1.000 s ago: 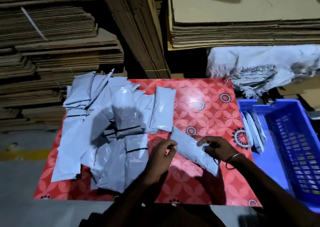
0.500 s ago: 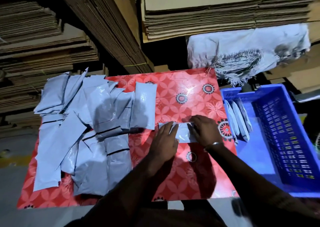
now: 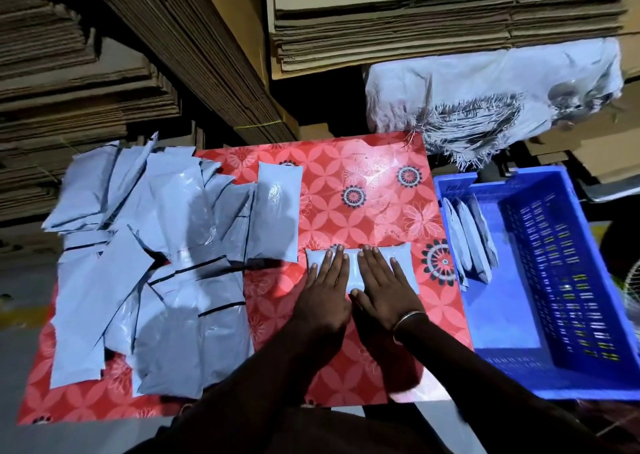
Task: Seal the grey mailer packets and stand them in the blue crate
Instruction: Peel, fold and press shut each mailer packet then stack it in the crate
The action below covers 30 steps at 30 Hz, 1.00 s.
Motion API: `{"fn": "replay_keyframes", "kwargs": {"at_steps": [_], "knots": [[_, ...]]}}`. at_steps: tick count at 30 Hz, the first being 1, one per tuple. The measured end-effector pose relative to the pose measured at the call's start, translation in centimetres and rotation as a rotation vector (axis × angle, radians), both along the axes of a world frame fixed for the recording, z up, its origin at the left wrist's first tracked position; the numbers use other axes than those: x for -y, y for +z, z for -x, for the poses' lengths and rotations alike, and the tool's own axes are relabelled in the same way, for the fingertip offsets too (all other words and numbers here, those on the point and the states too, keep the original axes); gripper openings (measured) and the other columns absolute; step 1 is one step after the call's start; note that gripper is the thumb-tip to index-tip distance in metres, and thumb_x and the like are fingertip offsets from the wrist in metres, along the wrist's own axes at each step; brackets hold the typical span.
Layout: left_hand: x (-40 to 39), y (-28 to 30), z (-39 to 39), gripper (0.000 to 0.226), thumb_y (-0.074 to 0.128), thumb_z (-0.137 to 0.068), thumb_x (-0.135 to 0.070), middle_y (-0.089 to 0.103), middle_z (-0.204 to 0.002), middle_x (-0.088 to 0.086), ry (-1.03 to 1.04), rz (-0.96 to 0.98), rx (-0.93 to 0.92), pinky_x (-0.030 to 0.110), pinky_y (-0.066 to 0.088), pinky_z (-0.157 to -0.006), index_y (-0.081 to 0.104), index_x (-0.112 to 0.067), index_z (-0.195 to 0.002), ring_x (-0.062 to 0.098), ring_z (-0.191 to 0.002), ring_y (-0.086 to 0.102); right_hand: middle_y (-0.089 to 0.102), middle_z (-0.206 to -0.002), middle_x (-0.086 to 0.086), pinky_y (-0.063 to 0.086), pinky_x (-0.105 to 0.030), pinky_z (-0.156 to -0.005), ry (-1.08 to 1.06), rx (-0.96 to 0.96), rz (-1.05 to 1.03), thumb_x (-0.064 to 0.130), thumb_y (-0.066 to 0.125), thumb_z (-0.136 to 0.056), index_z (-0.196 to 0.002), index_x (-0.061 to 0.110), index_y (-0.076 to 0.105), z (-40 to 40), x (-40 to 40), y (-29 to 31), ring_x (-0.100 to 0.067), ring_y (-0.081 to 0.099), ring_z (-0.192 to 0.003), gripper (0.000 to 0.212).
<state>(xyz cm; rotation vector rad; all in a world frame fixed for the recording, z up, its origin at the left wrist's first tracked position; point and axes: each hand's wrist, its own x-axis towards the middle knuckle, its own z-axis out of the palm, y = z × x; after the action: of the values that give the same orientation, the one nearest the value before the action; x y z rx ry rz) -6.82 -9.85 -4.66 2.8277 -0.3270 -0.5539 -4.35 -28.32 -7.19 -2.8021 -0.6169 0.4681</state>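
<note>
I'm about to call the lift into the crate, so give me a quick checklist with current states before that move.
1. Both hands flat on the grey plastic mailer packet: ok; left hand and right hand press it on the red flower-patterned tablecloth.
2. Flap fully sealed: cannot tell, hands cover it.
3. Grip ready for lifting: not ok, fingers lie straight.
4. Free room in the blue plastic crate: ok.
5. Earlier grey packets standing in the crate: ok, upright at its left wall.
6. Unsealed grey mailer pile apart from the pressed packet: ok.

No readable text shows; the raised lettering on the blue crate (image 3: 453, 188) rim is too blurred
</note>
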Motion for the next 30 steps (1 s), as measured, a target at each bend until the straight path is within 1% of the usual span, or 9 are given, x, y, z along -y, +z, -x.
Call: {"fn": "replay_keyframes", "kwargs": {"at_steps": [4,9,15,20,22,24,25,28,30], "knots": [[0.1,-0.4,-0.4,0.083,0.037,-0.097,-0.042,-0.018,-0.171,0.003,0.002,0.030,-0.035,0.046,-0.003,-0.128,-0.005,-0.017,-0.164,0.016,-0.156,-0.021,0.002,-0.168,-0.003,-0.015,-0.037,-0.121,0.009,-0.040,0.001,0.058,0.023,-0.097,-0.161,0.014,0.009,-0.5,-0.1,-0.4,-0.015,-0.007,-0.155,0.079],[0.2,-0.6,-0.6,0.084,0.030,-0.092,-0.045,-0.017,-0.171,0.002,0.023,0.033,-0.071,0.047,-0.003,-0.128,-0.004,-0.017,-0.164,0.017,-0.157,-0.020,0.010,-0.168,-0.007,-0.014,-0.037,-0.121,0.017,-0.057,-0.002,0.058,0.022,-0.098,-0.160,0.011,0.017,-0.8,-0.2,-0.6,-0.019,0.001,-0.155,0.078],[-0.1,-0.8,-0.4,0.083,0.027,-0.092,-0.047,-0.015,-0.171,-0.001,0.042,0.103,-0.044,0.046,-0.002,-0.128,-0.001,-0.019,-0.165,0.014,-0.156,-0.020,-0.005,-0.168,-0.002,-0.005,-0.043,-0.124,0.023,-0.060,-0.028,0.063,0.015,-0.098,-0.161,0.015,0.004,-0.8,0.4,-0.7,-0.014,-0.012,-0.155,0.080],[-1.6,-0.5,-0.3,0.079,0.036,-0.095,-0.033,-0.021,-0.168,-0.017,0.041,0.171,-0.050,0.040,-0.008,-0.126,-0.003,-0.034,-0.164,0.011,-0.154,-0.025,-0.021,-0.166,0.003,-0.014,-0.033,-0.122,-0.035,-0.063,-0.060,0.065,0.025,-0.100,-0.160,0.027,-0.007,-0.3,1.1,0.1,-0.012,-0.025,-0.151,0.078],[-2.3,-0.4,0.3,0.072,0.035,-0.100,-0.026,-0.022,-0.169,-0.014,0.029,0.174,0.000,0.045,-0.003,-0.127,0.004,-0.032,-0.164,0.018,-0.155,-0.026,-0.023,-0.165,0.003,-0.011,-0.036,-0.122,-0.049,-0.059,-0.027,0.067,0.025,-0.099,-0.160,0.029,-0.009,-0.2,2.2,0.2,-0.013,-0.025,-0.151,0.079],[-2.7,-0.5,1.1,0.060,0.031,-0.103,-0.024,-0.024,-0.169,-0.011,-0.025,0.124,0.075,0.049,0.003,-0.128,0.020,-0.019,-0.161,0.024,-0.155,-0.026,-0.022,-0.166,0.005,-0.006,-0.041,-0.123,-0.077,-0.053,0.006,0.070,0.021,-0.097,-0.160,0.029,-0.010,-0.2,3.6,0.2,-0.014,-0.023,-0.152,0.081],[-2.8,-0.6,1.4,0.057,0.029,-0.104,-0.023,-0.026,-0.168,-0.013,-0.019,0.125,0.060,0.049,0.004,-0.127,0.021,-0.017,-0.160,0.024,-0.155,-0.027,-0.021,-0.166,0.006,-0.005,-0.042,-0.124,-0.089,-0.066,0.010,0.072,0.020,-0.096,-0.160,0.029,-0.011,-0.2,4.2,0.2,-0.014,-0.023,-0.152,0.083],[-3.1,-0.7,1.1,0.065,0.025,-0.106,-0.030,-0.025,-0.166,-0.022,0.122,0.190,-0.078,0.049,0.003,-0.128,-0.006,-0.034,-0.163,0.014,-0.154,-0.026,-0.020,-0.166,0.005,-0.006,-0.041,-0.124,-0.113,-0.123,-0.009,0.075,0.015,-0.093,-0.160,0.026,-0.011,-0.4,5.8,0.2,-0.017,-0.023,-0.152,0.087],[-3.3,-1.0,0.6,0.066,0.024,-0.106,-0.037,-0.021,-0.167,-0.022,0.148,0.199,-0.096,0.050,0.006,-0.128,-0.013,-0.037,-0.161,0.012,-0.155,-0.021,-0.020,-0.166,0.003,-0.010,-0.036,-0.123,-0.122,-0.168,-0.034,0.079,0.008,-0.089,-0.160,0.024,-0.009,-0.7,6.5,0.3,-0.019,-0.022,-0.153,0.092]]}}
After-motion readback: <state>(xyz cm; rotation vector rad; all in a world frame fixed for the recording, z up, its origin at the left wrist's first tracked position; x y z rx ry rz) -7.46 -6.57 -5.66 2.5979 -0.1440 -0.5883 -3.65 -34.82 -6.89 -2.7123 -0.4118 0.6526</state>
